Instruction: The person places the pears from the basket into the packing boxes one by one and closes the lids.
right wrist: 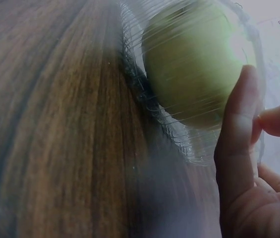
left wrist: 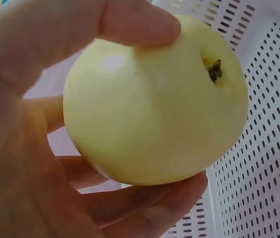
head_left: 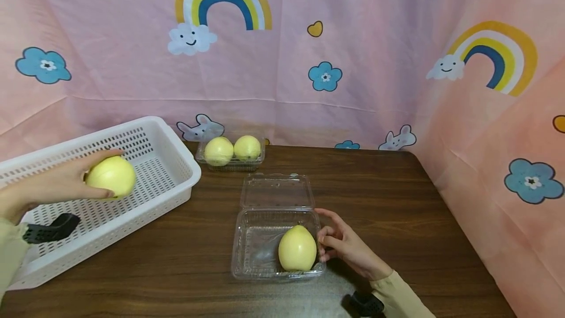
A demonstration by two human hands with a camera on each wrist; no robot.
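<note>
My left hand (head_left: 70, 180) grips a pale yellow apple (head_left: 111, 176) above the white perforated basket (head_left: 128, 232), thumb on one side and fingers on the other. Close up in the left wrist view, the apple (left wrist: 155, 104) shows a dark tuft in its hollow end. At the table's middle lies an open clear plastic box (head_left: 258, 266), its lid (head_left: 277, 191) folded back. Another yellow apple (head_left: 297, 249) sits in the box's right half. My right hand (head_left: 346, 247) pinches the right rim of this box; through the ribbed wall the apple (right wrist: 189, 64) shows in the right wrist view.
A second clear box (head_left: 240, 165) with two yellow apples (head_left: 233, 150) stands at the back, beside the basket's right end. A pink patterned cloth (head_left: 282, 117) borders the brown wooden table (head_left: 375, 195) behind and to the right.
</note>
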